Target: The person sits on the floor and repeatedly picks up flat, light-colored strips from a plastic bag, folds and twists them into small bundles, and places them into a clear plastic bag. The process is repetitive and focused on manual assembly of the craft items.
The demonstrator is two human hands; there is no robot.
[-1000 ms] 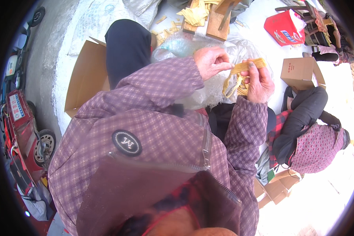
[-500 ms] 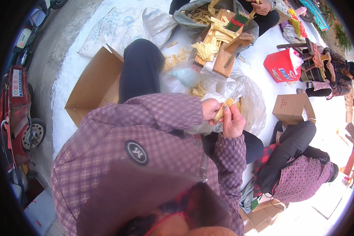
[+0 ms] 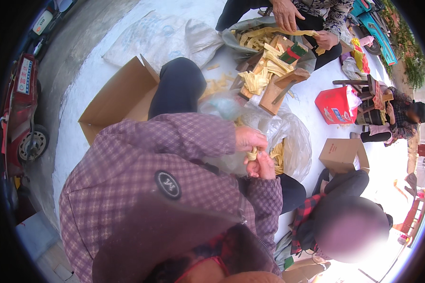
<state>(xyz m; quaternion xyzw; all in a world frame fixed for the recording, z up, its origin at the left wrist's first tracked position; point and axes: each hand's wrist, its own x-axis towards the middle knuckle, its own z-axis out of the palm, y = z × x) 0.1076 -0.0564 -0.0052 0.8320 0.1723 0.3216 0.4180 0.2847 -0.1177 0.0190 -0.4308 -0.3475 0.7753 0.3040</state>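
Observation:
In front of my lap, my left hand and my right hand are close together, both closed on one short bundle of pale yellow strip, like dried bean curd stick. The left fingers pinch it from above, the right fingers from below; much of it is hidden inside them. Just right of my hands, a clear plastic bag holds more yellow strips. Beyond it stands a wooden block stand heaped with flat yellow strips, with a green and red piece on it.
Opposite me, a co-worker's hands stretch a long strip over a grey sack of strips. An open cardboard box stands at my left, a red bag and a smaller box at right. Two more people sit there.
My hands have turned and come closer, bringing the yellow bundle lower and more enclosed by my fingers. Across from me, the co-worker now spreads a long strip between both hands. The view has shifted slightly.

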